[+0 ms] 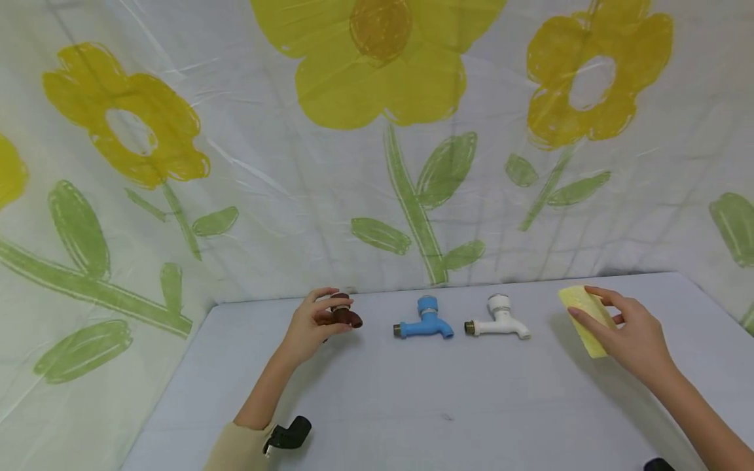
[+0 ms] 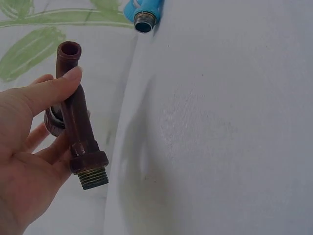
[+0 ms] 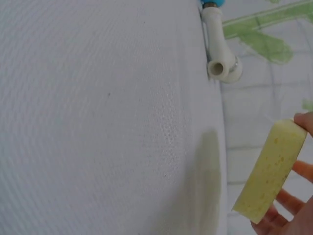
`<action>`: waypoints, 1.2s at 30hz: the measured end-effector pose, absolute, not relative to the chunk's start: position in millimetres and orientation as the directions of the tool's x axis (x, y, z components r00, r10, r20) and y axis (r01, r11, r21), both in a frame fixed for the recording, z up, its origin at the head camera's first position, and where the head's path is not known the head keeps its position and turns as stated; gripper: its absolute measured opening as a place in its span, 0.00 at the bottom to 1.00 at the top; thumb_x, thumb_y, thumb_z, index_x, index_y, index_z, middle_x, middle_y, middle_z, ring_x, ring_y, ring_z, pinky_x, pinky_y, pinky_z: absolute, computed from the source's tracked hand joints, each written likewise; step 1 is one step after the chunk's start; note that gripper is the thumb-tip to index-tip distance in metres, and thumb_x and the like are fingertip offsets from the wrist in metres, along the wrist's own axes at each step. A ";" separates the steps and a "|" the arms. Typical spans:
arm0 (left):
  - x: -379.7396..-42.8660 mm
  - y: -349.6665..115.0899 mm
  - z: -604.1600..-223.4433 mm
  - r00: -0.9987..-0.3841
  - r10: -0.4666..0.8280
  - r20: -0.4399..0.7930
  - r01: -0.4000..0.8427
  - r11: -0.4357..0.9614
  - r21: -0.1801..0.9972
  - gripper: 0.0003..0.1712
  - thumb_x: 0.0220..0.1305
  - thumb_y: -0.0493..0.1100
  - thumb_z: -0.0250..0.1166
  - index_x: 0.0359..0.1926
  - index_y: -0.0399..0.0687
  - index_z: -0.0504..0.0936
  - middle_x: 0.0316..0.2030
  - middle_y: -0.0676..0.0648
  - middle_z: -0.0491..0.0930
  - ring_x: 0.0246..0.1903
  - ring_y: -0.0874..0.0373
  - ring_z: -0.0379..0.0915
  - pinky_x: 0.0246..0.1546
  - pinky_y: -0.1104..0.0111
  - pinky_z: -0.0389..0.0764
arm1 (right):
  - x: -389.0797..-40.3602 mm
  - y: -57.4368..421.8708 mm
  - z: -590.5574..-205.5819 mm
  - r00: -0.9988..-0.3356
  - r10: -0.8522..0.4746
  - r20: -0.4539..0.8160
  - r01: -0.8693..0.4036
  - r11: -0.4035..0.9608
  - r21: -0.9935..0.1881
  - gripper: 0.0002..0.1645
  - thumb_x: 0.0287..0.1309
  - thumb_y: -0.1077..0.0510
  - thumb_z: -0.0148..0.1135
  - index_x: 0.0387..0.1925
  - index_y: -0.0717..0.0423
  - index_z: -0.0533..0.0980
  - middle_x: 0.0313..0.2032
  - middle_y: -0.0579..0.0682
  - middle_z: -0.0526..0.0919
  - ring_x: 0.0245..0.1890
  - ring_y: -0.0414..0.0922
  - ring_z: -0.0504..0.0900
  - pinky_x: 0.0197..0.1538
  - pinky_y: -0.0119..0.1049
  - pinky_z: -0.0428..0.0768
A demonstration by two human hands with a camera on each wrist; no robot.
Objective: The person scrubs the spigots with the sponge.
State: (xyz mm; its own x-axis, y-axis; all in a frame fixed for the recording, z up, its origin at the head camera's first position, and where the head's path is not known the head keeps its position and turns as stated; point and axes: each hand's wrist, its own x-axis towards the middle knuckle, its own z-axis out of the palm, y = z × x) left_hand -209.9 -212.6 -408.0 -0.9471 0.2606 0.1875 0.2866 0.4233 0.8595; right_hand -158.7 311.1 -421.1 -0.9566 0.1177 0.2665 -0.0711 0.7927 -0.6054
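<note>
A dark red-brown faucet [image 2: 80,122] with a threaded brass end is gripped by my left hand [image 1: 309,327], thumb across its body and fingers behind it. In the head view its spout [image 1: 352,318] points right. My right hand [image 1: 639,333] pinches a pale yellow sponge [image 1: 586,319] between thumb and fingers, tilted above the right part of the table. Between the hands, a blue faucet [image 1: 425,320] and a white faucet [image 1: 499,320] lie side by side, both spouts toward the right. The white faucet [image 3: 219,46] also appears at the top of the right wrist view.
The table [image 1: 377,399] has a pale cloth cover. Behind it hangs a white curtain [image 1: 265,216] painted with yellow flowers and green leaves, close to the table's back edge. A black camera mount [image 1: 290,433] sits on the left wrist.
</note>
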 end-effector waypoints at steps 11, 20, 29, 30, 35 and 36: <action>-222.8 -214.3 -421.0 -0.920 0.317 0.232 0.380 0.566 0.732 0.35 0.49 0.27 0.82 0.61 0.36 0.85 0.64 0.34 0.75 0.31 0.59 0.77 0.39 0.71 0.82 | -162.3 312.6 -426.0 -0.955 0.192 0.226 0.044 0.844 -0.534 0.45 0.69 0.36 0.65 0.67 0.71 0.69 0.52 0.83 0.73 0.49 0.75 0.73 0.38 0.63 0.74; -227.5 -211.1 -423.2 -0.915 0.363 0.178 0.377 0.606 0.701 0.32 0.48 0.28 0.83 0.58 0.34 0.85 0.62 0.31 0.75 0.31 0.55 0.77 0.35 0.72 0.81 | -167.1 307.1 -428.5 -0.960 0.200 0.197 0.086 0.877 -0.473 0.46 0.67 0.31 0.65 0.64 0.67 0.70 0.50 0.83 0.71 0.40 0.74 0.78 0.24 0.50 0.74; -231.4 -207.2 -426.9 -0.916 0.360 0.175 0.373 0.610 0.699 0.35 0.47 0.30 0.85 0.59 0.35 0.85 0.60 0.37 0.78 0.31 0.56 0.77 0.35 0.73 0.83 | -177.1 302.9 -430.7 -0.970 0.159 0.181 0.064 0.893 -0.445 0.44 0.66 0.34 0.67 0.62 0.68 0.71 0.49 0.83 0.72 0.39 0.72 0.79 0.24 0.45 0.71; -231.4 -206.4 -427.0 -0.916 0.361 0.177 0.375 0.610 0.698 0.34 0.47 0.30 0.85 0.58 0.35 0.85 0.59 0.37 0.78 0.31 0.56 0.77 0.35 0.73 0.83 | -177.9 302.4 -430.7 -0.971 0.158 0.179 0.064 0.894 -0.444 0.44 0.66 0.34 0.67 0.61 0.68 0.72 0.49 0.82 0.72 0.39 0.72 0.79 0.24 0.44 0.71; -230.7 -200.9 -425.8 -0.919 0.360 0.159 0.365 0.628 0.688 0.34 0.48 0.31 0.85 0.59 0.37 0.85 0.60 0.38 0.79 0.35 0.56 0.77 0.36 0.72 0.83 | -180.8 299.7 -430.7 -0.979 0.152 0.135 0.078 0.893 -0.442 0.46 0.67 0.33 0.66 0.62 0.70 0.70 0.48 0.82 0.72 0.37 0.68 0.78 0.23 0.43 0.70; -230.6 -199.7 -425.5 -0.920 0.361 0.154 0.363 0.632 0.684 0.34 0.48 0.32 0.85 0.59 0.37 0.85 0.60 0.39 0.79 0.35 0.56 0.77 0.36 0.72 0.83 | -181.2 299.3 -430.9 -0.980 0.152 0.130 0.080 0.893 -0.442 0.46 0.67 0.32 0.66 0.62 0.70 0.70 0.48 0.82 0.72 0.37 0.68 0.78 0.23 0.42 0.70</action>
State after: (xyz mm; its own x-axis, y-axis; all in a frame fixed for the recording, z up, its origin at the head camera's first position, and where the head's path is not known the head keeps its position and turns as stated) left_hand -230.6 -199.7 -425.5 -0.9197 0.3611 0.1540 0.3629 0.6325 0.6843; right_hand -181.2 299.3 -430.9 -0.9799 0.1515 0.1297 0.0796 0.8933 -0.4423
